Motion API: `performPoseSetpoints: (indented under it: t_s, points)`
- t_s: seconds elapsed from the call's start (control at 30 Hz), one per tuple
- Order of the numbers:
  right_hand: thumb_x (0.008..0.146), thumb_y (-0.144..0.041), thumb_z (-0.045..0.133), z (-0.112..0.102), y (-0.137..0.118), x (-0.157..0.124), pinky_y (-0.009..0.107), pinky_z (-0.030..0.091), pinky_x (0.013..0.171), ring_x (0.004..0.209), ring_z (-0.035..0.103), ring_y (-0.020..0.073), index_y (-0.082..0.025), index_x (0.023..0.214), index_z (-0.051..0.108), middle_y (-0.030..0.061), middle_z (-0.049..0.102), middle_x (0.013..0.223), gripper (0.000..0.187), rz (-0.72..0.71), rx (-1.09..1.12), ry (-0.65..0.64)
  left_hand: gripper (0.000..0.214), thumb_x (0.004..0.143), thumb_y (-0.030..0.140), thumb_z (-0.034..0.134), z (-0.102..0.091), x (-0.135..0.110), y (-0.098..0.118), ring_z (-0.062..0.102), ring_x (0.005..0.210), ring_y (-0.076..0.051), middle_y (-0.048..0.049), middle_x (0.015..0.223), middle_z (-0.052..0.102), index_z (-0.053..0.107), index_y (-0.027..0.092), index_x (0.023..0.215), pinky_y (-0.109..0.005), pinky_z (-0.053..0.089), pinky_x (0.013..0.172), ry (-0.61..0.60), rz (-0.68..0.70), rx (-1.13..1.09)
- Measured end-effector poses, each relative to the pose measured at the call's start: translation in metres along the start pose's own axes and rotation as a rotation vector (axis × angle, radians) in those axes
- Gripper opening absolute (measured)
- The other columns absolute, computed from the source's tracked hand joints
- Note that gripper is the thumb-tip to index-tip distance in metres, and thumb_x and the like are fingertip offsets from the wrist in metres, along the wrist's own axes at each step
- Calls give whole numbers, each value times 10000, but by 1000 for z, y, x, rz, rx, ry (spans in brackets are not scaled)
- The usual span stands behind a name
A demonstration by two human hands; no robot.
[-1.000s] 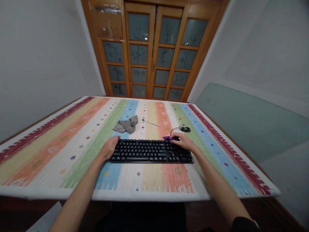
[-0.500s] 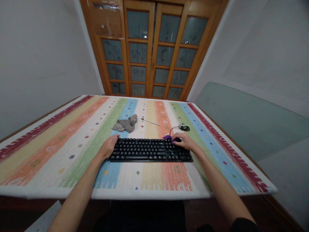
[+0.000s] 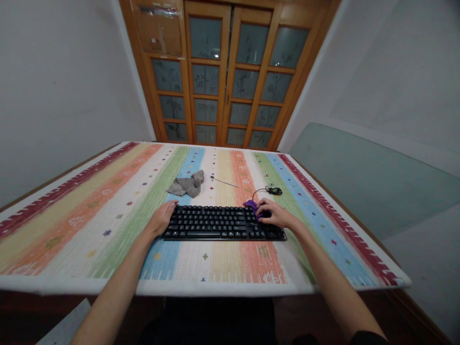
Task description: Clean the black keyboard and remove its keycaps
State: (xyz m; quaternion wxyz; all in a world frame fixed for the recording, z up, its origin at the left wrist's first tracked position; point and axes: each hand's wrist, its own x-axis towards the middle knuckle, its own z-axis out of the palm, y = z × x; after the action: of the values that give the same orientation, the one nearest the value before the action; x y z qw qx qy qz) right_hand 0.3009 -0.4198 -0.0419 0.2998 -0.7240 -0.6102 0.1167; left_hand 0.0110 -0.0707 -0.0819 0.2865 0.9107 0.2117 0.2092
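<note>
A black keyboard (image 3: 219, 223) lies across the striped table cover (image 3: 89, 225) in front of me. My left hand (image 3: 163, 216) rests against the keyboard's left end, fingers curled on its edge. My right hand (image 3: 275, 214) is over the keys at the right end, fingers closed on a small purple thing (image 3: 251, 206) that touches the keys. The keyboard's black cable (image 3: 271, 191) lies coiled just behind that hand.
A crumpled grey cloth (image 3: 187, 185) lies behind the keyboard's left half. A thin metal rod (image 3: 224, 182) lies to the right of it. Wooden doors with glass panes (image 3: 223, 76) stand behind the table. A pale green panel (image 3: 366, 182) leans at the right.
My right hand with the purple thing has come a little nearer along the right-hand keys. My left hand has stayed at the keyboard's left end.
</note>
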Motion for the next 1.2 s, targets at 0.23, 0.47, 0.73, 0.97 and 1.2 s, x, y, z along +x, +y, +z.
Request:
performPoseSetpoints:
  t_s: [0.23,0.47,0.73,0.97,1.2]
  points:
    - [790,-256,670,5,2,-2,391,449,910,966,589,232,-206,808,713,66,590,992,69,-1,14,52,645,933,559,153,-1,0,1,593,1122,-249,-106,1153,673,596,148,1160,-416,433,1041,8,14,-3]
    - [759,-204,662,9,6,1,366,458,851,899,603,215,-202,785,688,54,620,929,37,14,-17,100,647,930,559,146,-1,0,1,593,1116,-252,-111,1140,676,590,149,1162,-423,427,1045,-2,15,-4]
    - [795,-237,653,11,-4,7,378,455,870,921,593,219,-198,820,678,57,624,932,52,-30,22,105,624,932,539,155,0,0,0,583,1136,-250,-113,1176,663,588,149,1154,-422,417,1055,6,11,-8]
    - [746,-140,657,19,-10,13,386,450,891,950,576,224,-202,774,679,53,603,943,72,-48,-79,83,646,931,556,146,-1,0,0,598,1102,-258,-115,1132,675,593,148,1157,-428,429,1036,-2,15,-6]
    - [784,-170,634,16,-12,14,374,452,869,915,578,212,-197,795,672,53,605,929,48,-43,-73,109,674,931,573,135,0,1,0,593,1112,-259,-121,1143,671,594,139,1164,-426,425,1042,-5,19,-6]
